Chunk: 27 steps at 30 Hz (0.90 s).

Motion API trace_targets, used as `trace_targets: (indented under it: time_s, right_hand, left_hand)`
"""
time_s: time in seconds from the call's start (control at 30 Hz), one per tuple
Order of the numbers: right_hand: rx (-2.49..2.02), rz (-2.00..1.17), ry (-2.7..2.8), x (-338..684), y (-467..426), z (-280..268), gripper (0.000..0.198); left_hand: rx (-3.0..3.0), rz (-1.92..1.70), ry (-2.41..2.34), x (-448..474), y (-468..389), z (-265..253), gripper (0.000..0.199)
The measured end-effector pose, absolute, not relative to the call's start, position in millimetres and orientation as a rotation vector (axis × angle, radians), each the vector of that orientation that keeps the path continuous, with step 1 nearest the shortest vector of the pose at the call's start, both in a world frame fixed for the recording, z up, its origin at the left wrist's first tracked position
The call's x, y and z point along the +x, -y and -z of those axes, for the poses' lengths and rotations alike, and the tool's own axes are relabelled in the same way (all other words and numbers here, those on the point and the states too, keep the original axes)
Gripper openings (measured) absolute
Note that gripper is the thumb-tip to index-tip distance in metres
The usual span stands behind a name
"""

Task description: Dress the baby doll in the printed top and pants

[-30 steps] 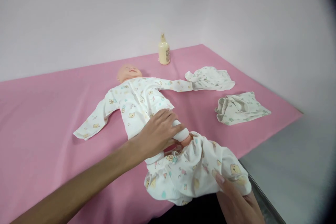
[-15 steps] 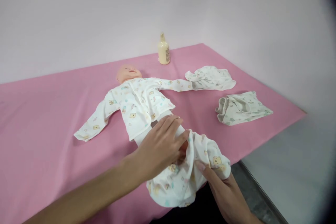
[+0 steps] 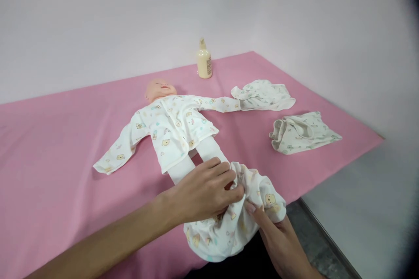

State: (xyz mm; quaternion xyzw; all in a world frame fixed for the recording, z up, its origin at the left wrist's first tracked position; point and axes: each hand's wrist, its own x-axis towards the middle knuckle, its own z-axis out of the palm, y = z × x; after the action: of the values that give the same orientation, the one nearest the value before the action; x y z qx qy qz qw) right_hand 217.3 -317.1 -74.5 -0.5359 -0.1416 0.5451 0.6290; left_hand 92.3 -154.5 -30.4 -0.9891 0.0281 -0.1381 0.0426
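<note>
A baby doll (image 3: 161, 90) lies on its back, wearing a white long-sleeved baby jacket (image 3: 173, 126) with bear prints and white leg coverings (image 3: 211, 149). Bunched around the lower legs at the table's front edge are matching printed baby pants (image 3: 225, 242). My left hand (image 3: 206, 189) pinches the gathered upper edge of the pants, fingers curled over it. From the right, my right hand (image 3: 278, 235) grips the other side of the pants, thumb on top and the other fingers underneath. The doll's feet are hidden inside the bunched cloth.
A cream pump bottle (image 3: 204, 63) stands near the back of the pink-covered table (image 3: 49, 148). Two pieces of printed baby clothing lie on the right: a crumpled garment (image 3: 265, 96) touching the doll's sleeve, and a folded garment (image 3: 304, 133) nearer the table's right edge.
My left hand has shifted slightly down and right and its fingers have curled closed over the pants' edge. More of the doll's white legs shows. My right hand keeps its hold.
</note>
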Motion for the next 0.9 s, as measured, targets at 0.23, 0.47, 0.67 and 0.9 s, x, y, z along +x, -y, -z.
trace_targets:
  time_s: [0.23, 0.47, 0.67, 0.9]
  right_hand:
    - [-1.265, -1.230, 0.291, 221, 320, 69, 0.065]
    - [-1.365, -1.195, 0.267, 219, 331, 57, 0.047]
    - [-1.372, -1.227, 0.147, 224, 349, 66, 0.048]
    - [-1.279, -1.309, 0.120, 228, 344, 66, 0.047]
  left_hand:
    - [-2.853, 0.461, -0.002, 78, 126, 20, 0.025]
    - [-2.617, 0.386, 0.009, 76, 86, 1, 0.036]
    - [-2.674, 0.273, 0.083, 78, 70, 4, 0.050]
    - [-3.069, 0.173, 0.239, 75, 106, 4, 0.028]
